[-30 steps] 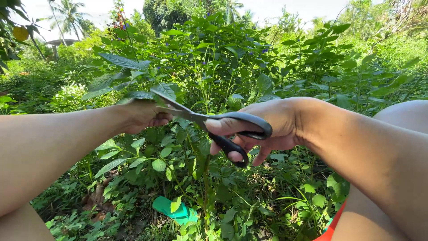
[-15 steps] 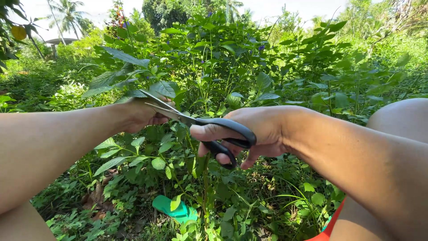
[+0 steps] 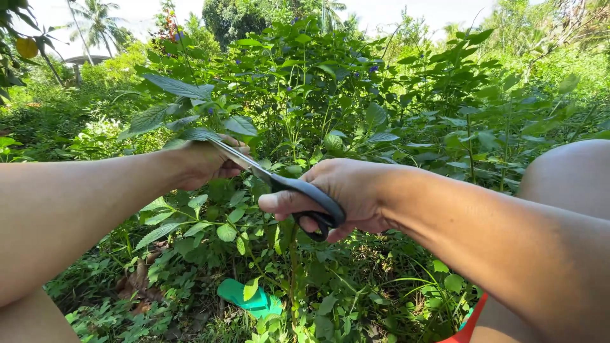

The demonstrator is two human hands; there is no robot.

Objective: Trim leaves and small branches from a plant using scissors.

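**Scissors closed at the stem, sprig held in our left hand**

Our right hand [image 3: 346, 197] grips the black-handled scissors [image 3: 289, 187], fingers curled tight through the loops, thumb laid along the top. The blades look squeezed together, the tips running up and left into our left hand [image 3: 206, 162]. That hand is fisted around a leafy stem [image 3: 184, 111], fingers closed, knuckles toward us; the broad serrated leaves stick up and out above the fist.

Progress, as we judge it: the cut on this stem looks made or just about made, since the blades are shut right beside the fist. We cannot tell whether the stem is fully severed, the cut point is hidden behind the left fingers. The sprig sits in the left hand, not yet put anywhere.

Left to do, going by the scene: plenty of the same tall weedy plants [image 3: 330, 95] stand uncut ahead. A green sandal [image 3: 244, 298] lies on the ground below, and an orange-red edge [image 3: 467, 327] shows at lower right, too little visible to name
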